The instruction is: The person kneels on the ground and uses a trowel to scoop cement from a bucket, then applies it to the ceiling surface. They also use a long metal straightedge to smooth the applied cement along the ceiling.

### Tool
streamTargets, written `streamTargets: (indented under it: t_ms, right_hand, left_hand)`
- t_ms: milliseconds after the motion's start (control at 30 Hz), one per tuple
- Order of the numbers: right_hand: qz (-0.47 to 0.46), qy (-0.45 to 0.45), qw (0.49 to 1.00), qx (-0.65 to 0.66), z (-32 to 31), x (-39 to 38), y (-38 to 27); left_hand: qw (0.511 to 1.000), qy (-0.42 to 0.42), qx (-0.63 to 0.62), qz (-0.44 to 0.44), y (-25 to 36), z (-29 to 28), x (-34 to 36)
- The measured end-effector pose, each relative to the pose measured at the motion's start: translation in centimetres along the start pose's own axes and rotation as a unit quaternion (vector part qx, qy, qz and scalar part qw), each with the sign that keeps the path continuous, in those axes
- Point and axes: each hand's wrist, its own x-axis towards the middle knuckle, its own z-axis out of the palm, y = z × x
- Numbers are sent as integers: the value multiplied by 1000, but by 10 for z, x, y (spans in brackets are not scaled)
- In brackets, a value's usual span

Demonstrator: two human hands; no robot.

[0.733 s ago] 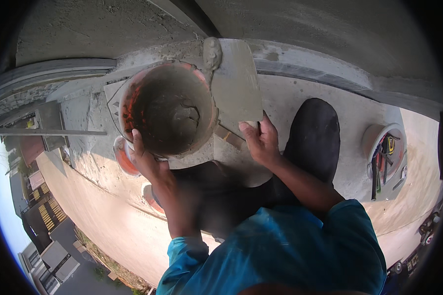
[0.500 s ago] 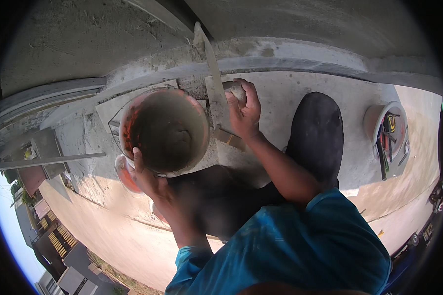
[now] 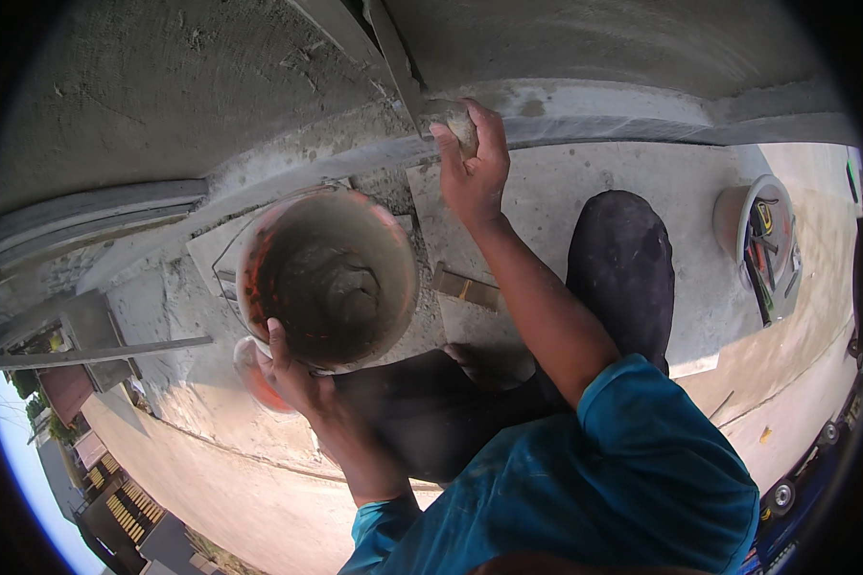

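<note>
Grey mortar [image 3: 350,292] inside orange-stained bucket [image 3: 252,278], ahead of left leg [image 3: 403,398]. Left hand [image 3: 297,379] grasping bucket's near rim; right hand [image 3: 475,168] clenched round handle of trowel [image 3: 400,69], blade edge-on near plastered wall [image 3: 585,43], contact unclear.

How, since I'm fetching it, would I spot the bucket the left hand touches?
Find the grey wall across the top. Below it, left of the dark knee, sits the wide bucket, left hand on its rim. Unlike the tool bucket, it contains grey mix.
</note>
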Motion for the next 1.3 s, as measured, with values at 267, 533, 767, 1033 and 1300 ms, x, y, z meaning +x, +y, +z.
streamTargets:
  t_ms: [267, 533, 767, 1033, 1300]
  right_hand:
    - [-10, 35, 999, -17, 19, 9, -5]
    - [-10, -10, 1000, -18, 16, 8, -5]
    - [6, -65, 998, -10, -9, 20, -13]
    - [3, -274, 961, 37, -108, -9, -55]
    - [-101, -581, 740, -323, -125, 17, -116]
  left_hand:
    - [1000, 1, 30, 2, 3, -4, -8]
    - [999, 26, 32, 32, 0, -6, -8]
    - [998, 6, 57, -6, 6, 1, -10]
    - [999, -22, -30, 27, -8, 10, 0]
    - [984, -89, 31, 152, -1, 40, -14]
